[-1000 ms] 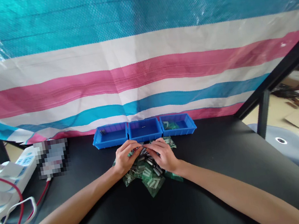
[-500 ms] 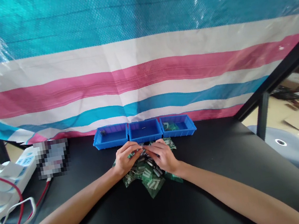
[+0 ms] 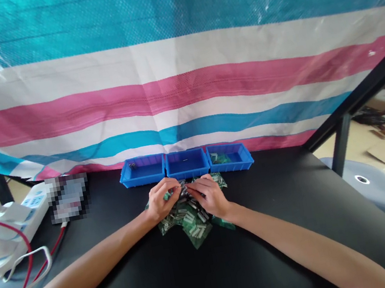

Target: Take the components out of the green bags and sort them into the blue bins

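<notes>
A heap of small green circuit boards [image 3: 191, 218] with grey parts lies on the black table [image 3: 187, 284], just in front of three blue bins. My left hand [image 3: 161, 203] and my right hand [image 3: 209, 196] rest on the heap with their fingertips meeting over its far side. Both have curled fingers pinching at a small grey piece between them, too small to name. The left blue bin [image 3: 142, 170] and the middle blue bin [image 3: 187, 164] each hold a tiny part. Some green pieces lie in the right blue bin [image 3: 229, 157].
A striped blue, white and pink tarp [image 3: 171, 68] hangs behind the bins. A white power strip [image 3: 22, 213] with red cables [image 3: 25, 253] lies at the left. A black frame post [image 3: 341, 142] and a grey stool [image 3: 371, 187] stand at the right.
My hands have stayed on the heap, fingers working slightly closer together. The view has tilted a little, so everything sits slightly higher in the picture.
</notes>
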Demonstrator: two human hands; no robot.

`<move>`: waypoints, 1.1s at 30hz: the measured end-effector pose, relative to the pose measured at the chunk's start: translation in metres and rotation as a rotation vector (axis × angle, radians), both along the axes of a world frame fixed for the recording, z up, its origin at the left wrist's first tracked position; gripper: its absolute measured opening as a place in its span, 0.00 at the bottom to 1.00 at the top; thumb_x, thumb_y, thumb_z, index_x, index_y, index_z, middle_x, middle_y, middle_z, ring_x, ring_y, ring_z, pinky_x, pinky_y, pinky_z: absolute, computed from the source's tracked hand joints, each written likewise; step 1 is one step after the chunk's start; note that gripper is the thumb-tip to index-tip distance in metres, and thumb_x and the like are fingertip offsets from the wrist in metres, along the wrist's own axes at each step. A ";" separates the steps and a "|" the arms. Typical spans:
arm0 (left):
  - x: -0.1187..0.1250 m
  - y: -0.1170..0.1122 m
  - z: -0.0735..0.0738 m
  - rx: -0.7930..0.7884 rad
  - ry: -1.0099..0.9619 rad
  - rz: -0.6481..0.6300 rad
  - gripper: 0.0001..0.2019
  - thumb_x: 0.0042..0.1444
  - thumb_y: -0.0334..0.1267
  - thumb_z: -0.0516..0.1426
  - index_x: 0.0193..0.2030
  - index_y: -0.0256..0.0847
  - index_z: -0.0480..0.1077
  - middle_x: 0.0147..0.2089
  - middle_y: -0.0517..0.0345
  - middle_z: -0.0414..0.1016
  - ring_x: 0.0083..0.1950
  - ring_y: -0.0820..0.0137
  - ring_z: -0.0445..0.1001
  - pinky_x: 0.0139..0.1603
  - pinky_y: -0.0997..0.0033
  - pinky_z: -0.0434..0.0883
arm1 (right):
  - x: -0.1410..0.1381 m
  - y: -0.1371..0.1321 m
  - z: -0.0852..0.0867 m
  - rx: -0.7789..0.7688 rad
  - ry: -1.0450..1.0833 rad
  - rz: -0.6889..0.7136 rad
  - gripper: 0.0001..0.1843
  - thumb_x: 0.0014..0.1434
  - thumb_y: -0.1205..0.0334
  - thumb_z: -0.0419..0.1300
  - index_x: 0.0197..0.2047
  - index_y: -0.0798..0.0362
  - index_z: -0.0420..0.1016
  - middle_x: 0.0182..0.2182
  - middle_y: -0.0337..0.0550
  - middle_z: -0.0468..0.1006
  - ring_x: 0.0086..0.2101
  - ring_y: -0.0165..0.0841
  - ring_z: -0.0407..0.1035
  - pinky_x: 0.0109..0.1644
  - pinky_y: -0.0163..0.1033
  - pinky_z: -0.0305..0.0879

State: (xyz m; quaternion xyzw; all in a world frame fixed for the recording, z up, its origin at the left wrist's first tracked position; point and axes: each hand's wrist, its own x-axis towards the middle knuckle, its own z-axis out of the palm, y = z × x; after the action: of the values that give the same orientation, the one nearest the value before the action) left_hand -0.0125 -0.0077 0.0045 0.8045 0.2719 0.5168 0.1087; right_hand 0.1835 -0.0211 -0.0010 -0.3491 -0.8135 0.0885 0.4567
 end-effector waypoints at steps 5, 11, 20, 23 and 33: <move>-0.001 -0.001 0.001 -0.017 -0.013 0.010 0.05 0.59 0.28 0.55 0.42 0.37 0.69 0.38 0.52 0.74 0.39 0.71 0.73 0.41 0.71 0.72 | 0.000 0.000 0.000 0.005 0.007 -0.001 0.10 0.67 0.64 0.55 0.43 0.52 0.78 0.31 0.42 0.80 0.32 0.32 0.72 0.42 0.41 0.60; -0.001 -0.001 0.000 -0.046 -0.006 0.027 0.05 0.60 0.29 0.54 0.42 0.37 0.69 0.37 0.53 0.74 0.39 0.70 0.74 0.42 0.71 0.71 | 0.000 0.001 0.000 0.003 0.003 -0.005 0.09 0.67 0.64 0.55 0.42 0.52 0.78 0.31 0.42 0.80 0.31 0.33 0.72 0.42 0.42 0.60; 0.001 0.000 0.002 -0.035 0.008 0.015 0.05 0.59 0.28 0.56 0.41 0.38 0.69 0.38 0.53 0.74 0.35 0.72 0.72 0.37 0.72 0.71 | 0.000 0.000 0.001 -0.002 0.009 -0.009 0.09 0.66 0.65 0.54 0.39 0.54 0.77 0.31 0.43 0.80 0.31 0.33 0.72 0.42 0.42 0.60; 0.000 0.000 0.001 -0.028 0.009 0.010 0.05 0.59 0.28 0.56 0.42 0.38 0.69 0.38 0.53 0.74 0.36 0.72 0.73 0.38 0.72 0.71 | 0.000 -0.001 0.002 -0.020 -0.009 0.000 0.10 0.67 0.65 0.54 0.39 0.53 0.76 0.31 0.43 0.80 0.31 0.33 0.72 0.42 0.42 0.59; -0.001 -0.005 -0.006 -0.230 -0.069 0.082 0.04 0.61 0.31 0.53 0.42 0.40 0.66 0.38 0.55 0.78 0.30 0.75 0.73 0.36 0.73 0.70 | 0.000 -0.002 0.005 -0.071 -0.017 -0.006 0.11 0.67 0.63 0.53 0.38 0.53 0.76 0.30 0.42 0.80 0.31 0.33 0.72 0.41 0.42 0.58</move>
State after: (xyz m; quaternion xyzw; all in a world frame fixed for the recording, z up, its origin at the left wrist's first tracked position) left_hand -0.0136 -0.0127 -0.0011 0.7565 0.3584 0.5135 0.1883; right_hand 0.1835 -0.0232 0.0037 -0.3681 -0.8126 0.1130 0.4375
